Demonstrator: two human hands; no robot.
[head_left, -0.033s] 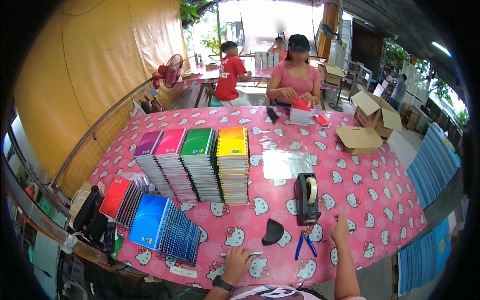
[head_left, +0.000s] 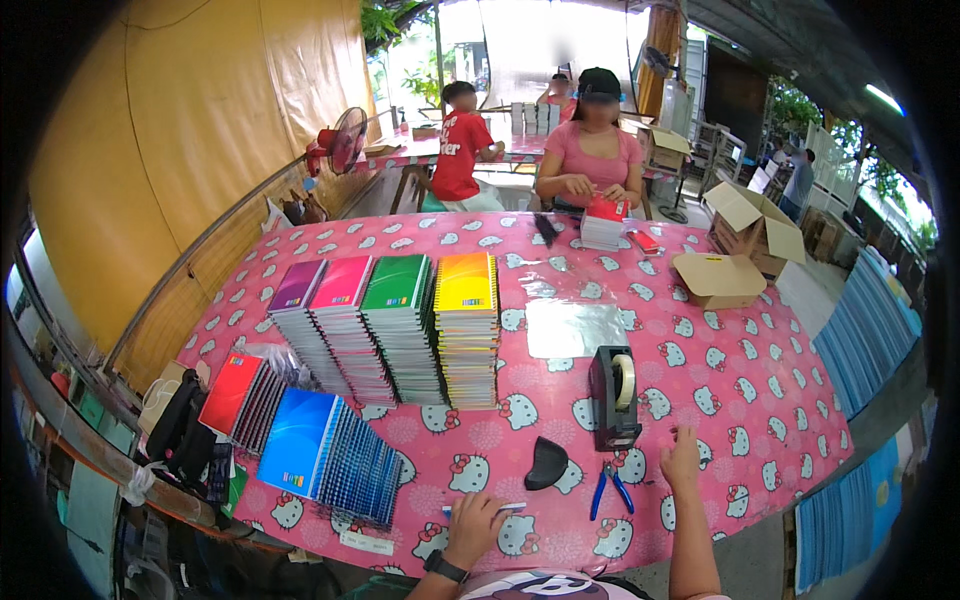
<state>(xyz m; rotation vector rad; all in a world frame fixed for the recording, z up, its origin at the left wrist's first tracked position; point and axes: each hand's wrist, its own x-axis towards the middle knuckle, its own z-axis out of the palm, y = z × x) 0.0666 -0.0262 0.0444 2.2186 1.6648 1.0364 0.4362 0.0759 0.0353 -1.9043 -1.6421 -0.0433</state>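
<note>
My left hand (head_left: 476,524), with a dark watch at its wrist, lies at the table's near edge. Its curled fingers cover the middle of a thin white-and-blue stick (head_left: 513,507); both ends poke out, and its exact kind does not show. My right hand (head_left: 682,462) rests on the tabletop farther right, fingers drawn together. A small dark bit shows by its fingertips, too small to name. Between the hands are blue-handled pliers (head_left: 612,492) and a black curved piece (head_left: 546,464). Behind the pliers stands a black tape dispenser (head_left: 613,400) with a roll of tape.
Spiral notebooks stand in yellow (head_left: 466,330), green (head_left: 398,300), pink and purple stacks; blue (head_left: 310,450) and red (head_left: 240,395) stacks lean nearer left. Clear plastic bags (head_left: 573,330) lie mid-table. Across it, a co-worker (head_left: 592,155) handles small red notebooks beside an open carton (head_left: 750,235).
</note>
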